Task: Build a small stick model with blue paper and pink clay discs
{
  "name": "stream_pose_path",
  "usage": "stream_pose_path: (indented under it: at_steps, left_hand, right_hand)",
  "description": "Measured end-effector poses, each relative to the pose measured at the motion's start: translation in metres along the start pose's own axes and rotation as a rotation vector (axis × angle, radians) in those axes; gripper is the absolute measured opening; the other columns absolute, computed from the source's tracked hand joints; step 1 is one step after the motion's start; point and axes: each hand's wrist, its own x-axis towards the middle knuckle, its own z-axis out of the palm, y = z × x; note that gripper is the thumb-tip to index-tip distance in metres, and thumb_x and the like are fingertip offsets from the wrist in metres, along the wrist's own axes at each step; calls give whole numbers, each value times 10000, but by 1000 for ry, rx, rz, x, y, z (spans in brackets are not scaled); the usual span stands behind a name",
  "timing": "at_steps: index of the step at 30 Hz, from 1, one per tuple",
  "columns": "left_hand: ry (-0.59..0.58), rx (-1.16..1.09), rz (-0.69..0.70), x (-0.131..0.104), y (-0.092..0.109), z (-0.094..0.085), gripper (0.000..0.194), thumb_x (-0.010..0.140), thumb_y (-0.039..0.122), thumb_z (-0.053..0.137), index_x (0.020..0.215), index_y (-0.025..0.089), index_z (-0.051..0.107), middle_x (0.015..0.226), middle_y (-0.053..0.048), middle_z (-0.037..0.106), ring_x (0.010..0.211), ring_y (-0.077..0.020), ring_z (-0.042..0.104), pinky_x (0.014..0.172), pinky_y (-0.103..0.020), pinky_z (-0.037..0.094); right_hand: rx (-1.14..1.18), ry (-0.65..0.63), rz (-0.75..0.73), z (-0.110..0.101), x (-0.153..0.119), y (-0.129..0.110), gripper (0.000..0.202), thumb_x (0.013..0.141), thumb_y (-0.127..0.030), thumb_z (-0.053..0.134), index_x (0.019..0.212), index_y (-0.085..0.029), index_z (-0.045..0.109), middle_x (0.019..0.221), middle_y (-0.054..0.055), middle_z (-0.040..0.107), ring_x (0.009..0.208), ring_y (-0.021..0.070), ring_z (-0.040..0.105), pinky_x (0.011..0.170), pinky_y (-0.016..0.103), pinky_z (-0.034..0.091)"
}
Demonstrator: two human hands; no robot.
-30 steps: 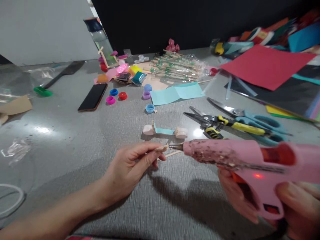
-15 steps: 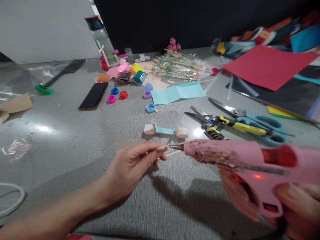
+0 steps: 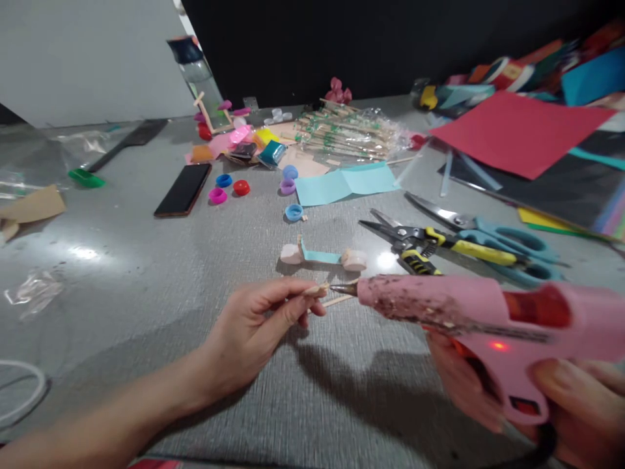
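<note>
I am holding a small wooden piece [image 3: 318, 290] to the nozzle [image 3: 344, 288] of a pink glue gun [image 3: 439, 303], so I judge that I am working at a gluing step, putting hot glue on the end of the piece; the tip is sitting right at that end, though I cannot tell whether they are touching or whether glue is flowing. The next move, I think, is calling for steadiness: holding the piece quiet and minding my fingertips, which are lying close to hot metal. My left hand [image 3: 256, 319] is pinching the piece between thumb and fingers, the other fingers curling underneath, and my forearm is slanting in from the lower left, low over the grey table [image 3: 219, 260]. A pale thin stick [image 3: 336, 300] is showing just past those fingers; whether I am gripping it too, I cannot tell. My right hand [image 3: 576, 391] is wrapping round the gun's handle at the lower right, fingers near the trigger, the barrel pointing left and lying nearly level, and a red light [image 3: 498, 346] is glowing on its side. Just beyond the nozzle, a little blue strip with pale round ends [image 3: 322, 256] is resting on the table, and the yellow-handled snips [image 3: 415, 238] are lying beside it.
</note>
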Motion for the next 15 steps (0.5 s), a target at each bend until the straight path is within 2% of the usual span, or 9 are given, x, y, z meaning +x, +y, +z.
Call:
stream_pose_path:
  at_steps: [3,6,9,13,15]
  left_hand:
    - [-21,-28,-17,0,1,2,167,982,235,590,1026,246,750,869,3,776,693,-104,645,664,-221,540]
    - [-28,-76,-47,0,2,4,160,977,241,597,1005,234,754,852,-2,768,688,-103,637,656,-219,530]
    - [-12,-134,-68,1,5,4,150,970,250,610,992,229,757,839,-3,759,684,-100,622,653,-219,519]
    - [22,-212,-86,4,10,3,148,960,270,624,968,207,758,808,-17,750,649,-99,601,622,-224,503]
    - [39,-236,-84,5,11,2,150,950,287,637,962,197,756,800,-27,748,639,-106,598,594,-229,492]
  right_hand:
    - [24,-3,-14,0,-1,-1,442,823,-610,677,539,-288,572,546,64,562,479,193,461,450,327,337]
    - [32,-42,-26,0,-1,1,429,825,-610,667,541,-299,585,486,49,501,491,210,507,478,330,395]
    - [6,-71,-26,2,-1,2,359,818,-644,636,666,-319,662,496,43,499,483,218,506,477,336,398]
    - [-41,-77,3,0,-4,0,399,803,-693,574,862,-322,709,589,72,545,483,233,502,470,366,400]
    - [-32,-8,-27,-1,-5,-7,420,761,-700,610,911,-320,711,635,89,562,487,239,500,461,378,399]
